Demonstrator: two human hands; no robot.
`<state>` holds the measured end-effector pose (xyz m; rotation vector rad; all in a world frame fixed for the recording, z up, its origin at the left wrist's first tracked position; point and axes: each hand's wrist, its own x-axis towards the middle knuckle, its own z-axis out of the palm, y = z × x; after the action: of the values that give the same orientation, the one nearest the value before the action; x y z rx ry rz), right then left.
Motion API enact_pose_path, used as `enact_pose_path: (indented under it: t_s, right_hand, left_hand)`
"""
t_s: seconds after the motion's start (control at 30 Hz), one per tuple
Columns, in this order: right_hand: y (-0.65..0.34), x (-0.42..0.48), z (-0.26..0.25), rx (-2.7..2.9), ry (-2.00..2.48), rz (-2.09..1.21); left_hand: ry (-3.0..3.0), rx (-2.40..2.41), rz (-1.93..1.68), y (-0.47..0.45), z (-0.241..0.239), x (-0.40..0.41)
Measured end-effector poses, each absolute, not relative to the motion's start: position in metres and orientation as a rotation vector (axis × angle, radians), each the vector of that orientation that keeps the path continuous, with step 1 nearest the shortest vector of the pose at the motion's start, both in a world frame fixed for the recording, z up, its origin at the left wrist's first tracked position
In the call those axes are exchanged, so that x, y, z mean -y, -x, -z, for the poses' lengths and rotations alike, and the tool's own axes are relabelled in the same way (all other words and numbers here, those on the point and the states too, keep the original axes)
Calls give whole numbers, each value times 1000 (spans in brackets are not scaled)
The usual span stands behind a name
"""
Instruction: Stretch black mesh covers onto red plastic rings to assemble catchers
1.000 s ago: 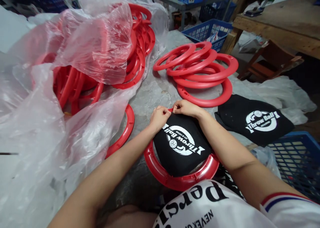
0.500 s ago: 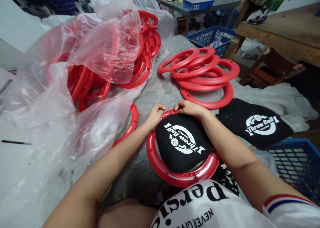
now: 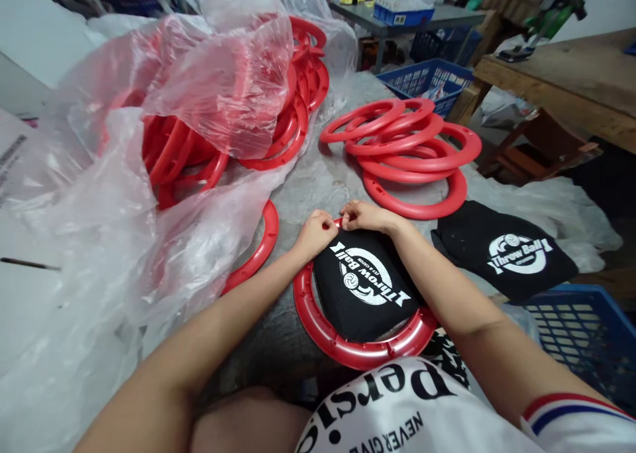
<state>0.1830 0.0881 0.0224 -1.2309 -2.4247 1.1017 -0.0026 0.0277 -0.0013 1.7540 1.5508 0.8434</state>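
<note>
A red plastic ring (image 3: 330, 337) lies in front of me, its near side against my shirt. Within it sits a black printed cloth (image 3: 365, 284) with a white "Throw Ball" logo, reaching over the ring's far and right sides. My left hand (image 3: 317, 233) is closed at the far left rim, fingertips pinching the cloth's far edge. Close beside it, my right hand (image 3: 366, 216) pinches the same edge, its fingers bent over the rim. The fingers partly hide the pinched edge. A second black printed cloth (image 3: 507, 251) lies to the right.
Several red rings (image 3: 417, 155) are piled beyond my hands. More rings lie under clear plastic sheeting (image 3: 213, 89) at left, and one loose ring (image 3: 265, 241) pokes out. A blue crate (image 3: 576, 327) stands at right, another blue basket (image 3: 427, 79) behind, near a wooden table (image 3: 556, 82).
My left hand has moved right and closed at the cloth's far edge. The right hand has shifted slightly left, so the two are nearer together. The view has shifted a little.
</note>
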Motion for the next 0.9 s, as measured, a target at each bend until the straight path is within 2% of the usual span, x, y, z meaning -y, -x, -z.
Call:
enact_pose_path:
  t_s: [0.23,0.43,0.9]
  right_hand:
    - [-183,-86,-12,2347,1218,-1087]
    - [-185,-86,-5,2259,1185,-1213]
    - [-181,-85,1,2257,1285,-1075]
  left_hand:
    - [-1748,-1528,-822,3,2,-26]
    - [-1711,-1526,-855,2,0,-25]
    - [-1676,-1617,-803,-2,0,-31]
